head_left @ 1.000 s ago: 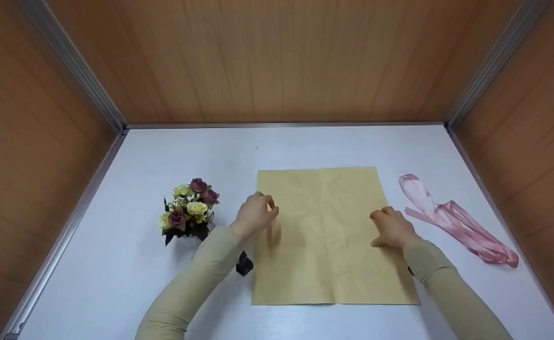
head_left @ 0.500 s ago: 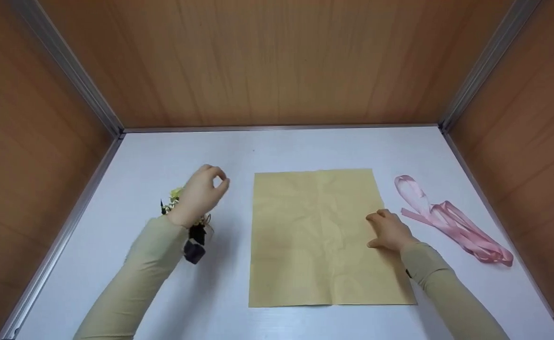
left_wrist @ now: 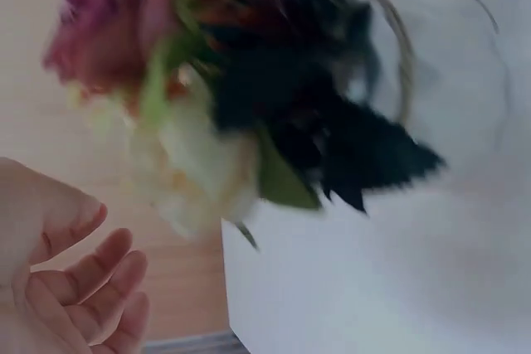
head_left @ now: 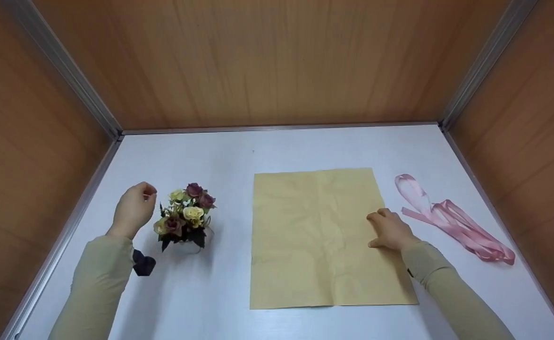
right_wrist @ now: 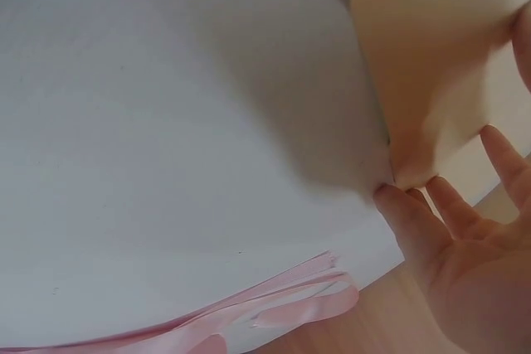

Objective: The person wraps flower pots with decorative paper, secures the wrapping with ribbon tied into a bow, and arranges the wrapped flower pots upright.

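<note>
On the left, my left hand [head_left: 133, 211] is held in the air beside a small pot of flowers [head_left: 193, 213], its fingers loosely bent around nothing. In the left wrist view those fingers [left_wrist: 104, 283] stand apart from the blurred purple and cream blooms [left_wrist: 203, 159]. A sheet of brown kraft paper [head_left: 296, 236] with a crease down its middle lies flat on the table. On its right edge rests my right hand [head_left: 390, 230], fingertips and thumb spread on the surface; the right wrist view shows the fingertips [right_wrist: 415, 205] right at the paper's edge.
A loosely bundled pink ribbon [head_left: 470, 231] lies to the right of the paper. Wooden panels [head_left: 277, 61] with metal edging enclose the white table [head_left: 220, 302] at the back and both sides. A dark object [head_left: 143, 263] hangs at the left cuff.
My left hand has swung leftward from the paper's left edge, passing over the flowers to their far side. My right hand has stayed on the paper. The flowers show again in full.
</note>
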Tool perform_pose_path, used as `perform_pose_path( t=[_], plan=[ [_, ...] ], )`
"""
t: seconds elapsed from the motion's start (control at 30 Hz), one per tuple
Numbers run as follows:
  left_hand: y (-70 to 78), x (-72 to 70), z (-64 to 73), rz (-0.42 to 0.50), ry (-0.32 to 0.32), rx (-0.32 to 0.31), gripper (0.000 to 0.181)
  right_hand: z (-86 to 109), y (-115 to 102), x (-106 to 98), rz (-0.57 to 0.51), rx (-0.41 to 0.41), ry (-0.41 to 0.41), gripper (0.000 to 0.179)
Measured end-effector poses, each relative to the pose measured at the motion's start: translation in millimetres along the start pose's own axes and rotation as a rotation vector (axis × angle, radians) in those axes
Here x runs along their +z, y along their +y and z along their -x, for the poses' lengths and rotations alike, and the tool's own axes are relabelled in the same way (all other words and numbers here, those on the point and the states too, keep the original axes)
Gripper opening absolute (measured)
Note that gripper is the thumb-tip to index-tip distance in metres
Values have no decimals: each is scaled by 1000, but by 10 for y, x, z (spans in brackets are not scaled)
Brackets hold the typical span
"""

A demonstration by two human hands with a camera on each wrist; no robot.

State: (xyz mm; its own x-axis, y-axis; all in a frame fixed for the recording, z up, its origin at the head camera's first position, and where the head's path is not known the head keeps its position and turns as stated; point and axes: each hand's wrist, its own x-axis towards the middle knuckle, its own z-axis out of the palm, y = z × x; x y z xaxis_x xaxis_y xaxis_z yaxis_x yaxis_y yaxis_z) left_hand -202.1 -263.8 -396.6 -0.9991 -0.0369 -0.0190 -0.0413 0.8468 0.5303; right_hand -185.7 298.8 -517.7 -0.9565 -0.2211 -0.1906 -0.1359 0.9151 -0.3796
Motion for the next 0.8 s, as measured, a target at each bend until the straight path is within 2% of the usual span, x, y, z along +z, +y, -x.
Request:
perform_pose_path(
  t=[0.1,0.2,0.3,0.4,0.47,0.57,0.67,0.8],
  plan=[
    [-132,1,4,-124,-69,-5,26,-3,-1,-1,9,-1,3,71],
    [-232,5,27,-241,-214,-45,32,-9,10,7,12,-3,4,72],
    [-317,54,58,-275,-396,-92,58,-7,22,15,10,5,7,72],
    [-386,153,81,-265,-514,-95,93,-1,22,20,5,13,2,72],
    [-425,229,89,-242,-528,-62,109,1,14,19,2,10,-3,72],
    [-455,330,85,-224,-492,9,120,-2,10,19,3,4,-3,72],
    [-446,397,77,-176,-466,55,125,1,15,19,8,-1,6,71],
    [-435,463,64,-86,-444,86,123,11,22,24,1,2,21,70]
  ],
)
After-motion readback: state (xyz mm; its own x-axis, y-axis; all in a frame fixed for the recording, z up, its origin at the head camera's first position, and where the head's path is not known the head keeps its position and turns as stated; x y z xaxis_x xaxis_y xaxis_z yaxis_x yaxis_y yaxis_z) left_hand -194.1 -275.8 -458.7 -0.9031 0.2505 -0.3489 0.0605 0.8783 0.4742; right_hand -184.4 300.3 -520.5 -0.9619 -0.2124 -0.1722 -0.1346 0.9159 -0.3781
